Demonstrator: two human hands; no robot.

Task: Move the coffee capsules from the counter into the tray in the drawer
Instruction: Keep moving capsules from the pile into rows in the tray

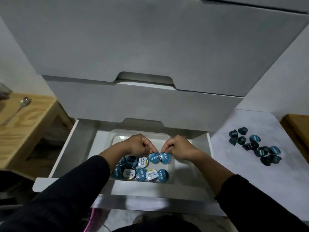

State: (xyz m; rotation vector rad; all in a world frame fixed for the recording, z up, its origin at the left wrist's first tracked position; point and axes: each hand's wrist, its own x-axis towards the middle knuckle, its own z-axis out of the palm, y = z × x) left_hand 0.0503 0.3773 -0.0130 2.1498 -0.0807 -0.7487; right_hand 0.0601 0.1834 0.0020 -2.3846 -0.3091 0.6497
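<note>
A clear plastic tray (143, 133) sits inside the open white drawer (80, 143). Two rows of coffee capsules (142, 173) with blue and white foil lids stand in its near part. My left hand (138, 144) pinches a blue-lidded capsule (153, 157) by its rim in the tray's second row. My right hand (181, 146) pinches another blue-lidded capsule (164, 158) right beside it. The two capsules touch each other. A loose heap of several dark blue capsules (255, 146) lies on the white counter (234, 164) to the right.
Closed white drawer fronts (150, 47) rise above the open drawer. A wooden table (28, 124) with a metal spoon (16, 109) stands on the left. A brown wooden edge (297, 128) borders the counter at the far right.
</note>
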